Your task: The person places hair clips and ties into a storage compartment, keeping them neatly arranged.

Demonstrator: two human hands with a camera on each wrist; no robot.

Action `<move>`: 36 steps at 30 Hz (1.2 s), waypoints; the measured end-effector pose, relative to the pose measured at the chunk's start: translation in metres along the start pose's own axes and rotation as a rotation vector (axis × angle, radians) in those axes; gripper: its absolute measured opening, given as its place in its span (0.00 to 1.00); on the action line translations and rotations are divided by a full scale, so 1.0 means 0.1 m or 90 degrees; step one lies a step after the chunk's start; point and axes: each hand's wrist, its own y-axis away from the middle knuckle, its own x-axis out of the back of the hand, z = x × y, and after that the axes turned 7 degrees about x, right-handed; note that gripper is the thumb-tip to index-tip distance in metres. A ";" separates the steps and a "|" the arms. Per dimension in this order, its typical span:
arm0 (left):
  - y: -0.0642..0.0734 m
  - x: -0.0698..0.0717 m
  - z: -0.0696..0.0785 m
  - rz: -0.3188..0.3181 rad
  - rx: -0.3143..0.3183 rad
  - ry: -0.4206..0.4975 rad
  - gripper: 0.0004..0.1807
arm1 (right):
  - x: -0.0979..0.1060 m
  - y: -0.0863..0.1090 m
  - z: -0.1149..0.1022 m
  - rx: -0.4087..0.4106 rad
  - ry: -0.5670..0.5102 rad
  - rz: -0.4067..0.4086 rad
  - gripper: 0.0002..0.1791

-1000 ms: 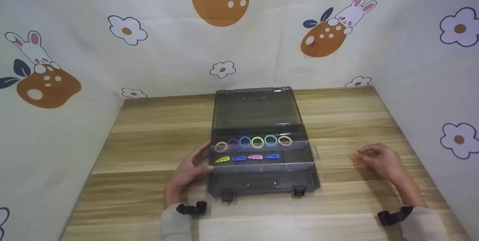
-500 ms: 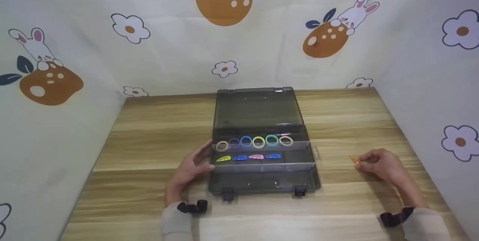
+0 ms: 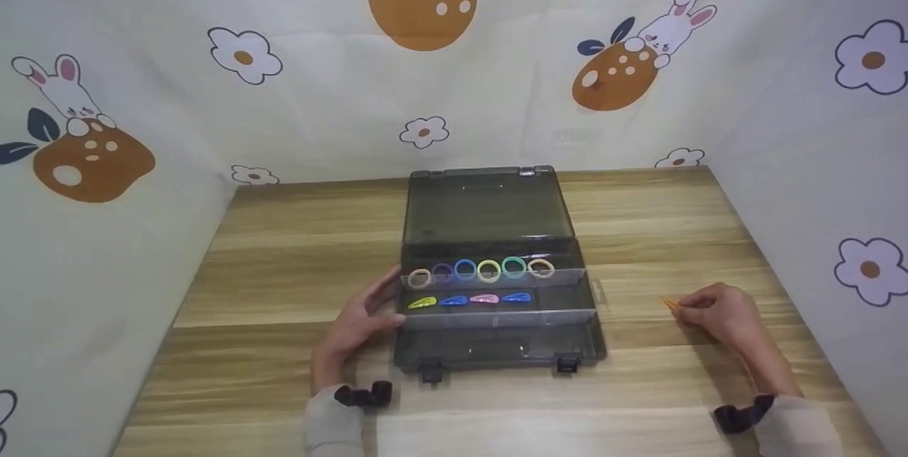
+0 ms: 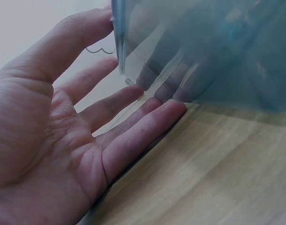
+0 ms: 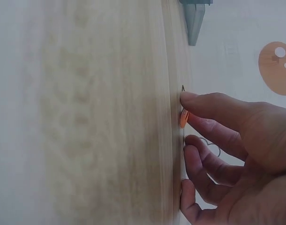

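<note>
My right hand pinches an orange hair clip between thumb and fingers, right of the box. The right wrist view shows the clip by the thumb tip, its other fingers loosely bent. My left hand rests against the left side of a dark see-through storage box, its fingers nearly straight along the wall and the thumb at the edge. In the box's middle compartment lie a yellow clip, a blue clip, a pink clip and another blue clip.
Several coloured rings, among them a yellow ring, stand in a row in the back compartment. The lid is tilted back behind the box. Two black latches jut from its front. Patterned cloth hangs round the wooden table.
The orange clip, at first mostly under my right fingers, now shows pinched at the fingertips with its tip pointing left. My right hand shifted slightly; the left hand and box stayed in place.
</note>
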 end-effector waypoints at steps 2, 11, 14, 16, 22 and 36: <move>0.00 0.00 0.00 0.001 0.001 0.000 0.47 | -0.01 0.01 0.00 0.003 0.007 0.006 0.13; 0.00 -0.02 -0.01 0.006 -0.007 -0.006 0.47 | -0.05 0.03 -0.01 -0.001 -0.003 0.020 0.11; 0.00 -0.02 -0.01 0.000 -0.014 -0.001 0.47 | -0.04 0.02 0.00 -0.005 -0.002 0.016 0.12; -0.01 -0.02 -0.01 -0.002 -0.016 0.001 0.47 | -0.03 0.02 -0.01 -0.008 0.002 0.011 0.13; 0.00 -0.01 -0.01 -0.005 -0.026 0.004 0.47 | -0.03 0.02 -0.13 0.008 -0.004 -0.002 0.11; -0.02 -0.01 -0.04 -0.001 -0.002 0.015 0.47 | -0.08 0.00 -0.79 0.207 -0.011 0.131 0.05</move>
